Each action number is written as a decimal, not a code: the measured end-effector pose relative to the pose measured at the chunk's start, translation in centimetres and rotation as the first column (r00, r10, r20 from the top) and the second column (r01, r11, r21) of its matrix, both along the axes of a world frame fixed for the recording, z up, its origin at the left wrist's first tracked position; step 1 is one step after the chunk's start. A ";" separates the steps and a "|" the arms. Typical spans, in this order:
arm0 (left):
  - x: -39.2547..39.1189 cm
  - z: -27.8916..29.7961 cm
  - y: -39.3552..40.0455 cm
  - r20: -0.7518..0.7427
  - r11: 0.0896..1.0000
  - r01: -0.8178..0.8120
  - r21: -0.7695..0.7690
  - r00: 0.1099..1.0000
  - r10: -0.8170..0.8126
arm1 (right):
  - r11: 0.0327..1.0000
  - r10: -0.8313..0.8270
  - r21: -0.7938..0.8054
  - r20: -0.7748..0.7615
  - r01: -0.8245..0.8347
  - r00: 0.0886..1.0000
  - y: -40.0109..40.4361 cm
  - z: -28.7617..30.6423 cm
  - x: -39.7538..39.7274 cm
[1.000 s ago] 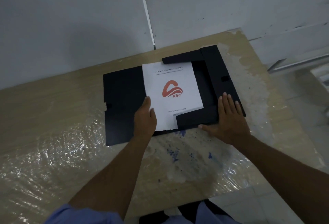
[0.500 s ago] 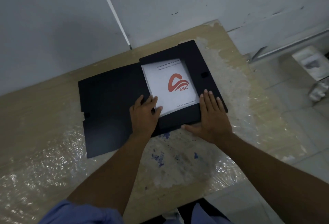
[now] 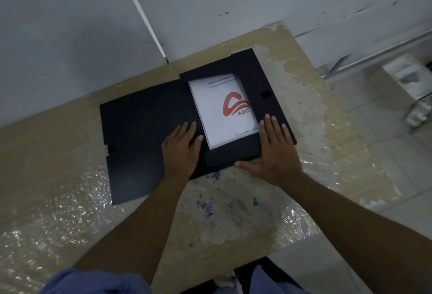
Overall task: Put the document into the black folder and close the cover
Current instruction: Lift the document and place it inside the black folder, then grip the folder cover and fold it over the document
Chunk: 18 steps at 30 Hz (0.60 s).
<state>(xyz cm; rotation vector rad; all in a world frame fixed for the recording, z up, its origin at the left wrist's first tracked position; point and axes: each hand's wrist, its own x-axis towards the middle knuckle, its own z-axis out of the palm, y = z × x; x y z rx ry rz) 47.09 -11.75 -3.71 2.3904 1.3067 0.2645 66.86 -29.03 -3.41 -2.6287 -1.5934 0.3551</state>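
White document (image 3: 222, 111) in black folder (image 3: 145, 134), between flat hands: left hand (image 3: 181, 151), right hand (image 3: 273, 153)

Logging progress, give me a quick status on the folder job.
Left hand and right hand flat on black folder. Document tucked under flaps. Cover open. Nothing in the way.

Blue short sleeves (image 3: 98, 281); forearms bare; no rings or watch visible on either hand.

A white document (image 3: 218, 109) printed with a red logo (image 3: 235, 104) is seen in a black folder (image 3: 149, 134) on a tan table (image 3: 46, 144) flecked with blue.
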 end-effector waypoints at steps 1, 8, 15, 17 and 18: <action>-1.1 0.1 0.1 -0.019 0.998 -0.062 0.012 0.998 0.062 | 1.000 -0.002 -0.002 -0.001 0.002 1.000 0.0 0.0 0.0; -9.9 0.6 1.7 -0.229 0.807 -0.585 -0.081 0.799 0.556 | 1.000 -0.006 0.015 -0.004 0.006 1.000 -0.1 -0.3 0.0; -12.6 0.6 2.4 -0.180 0.704 -0.705 -0.086 0.706 0.685 | 1.000 0.006 -0.014 0.021 -0.006 1.000 0.0 -0.3 0.1; -13.0 0.5 2.9 -0.131 0.679 -0.725 -0.113 0.689 0.713 | 1.000 0.012 -0.020 0.026 -0.011 1.000 0.0 -0.2 0.1; -13.1 0.6 3.2 -0.104 0.663 -0.736 -0.139 0.676 0.729 | 1.000 0.014 -0.021 0.029 -0.014 0.999 0.0 -0.2 0.1</action>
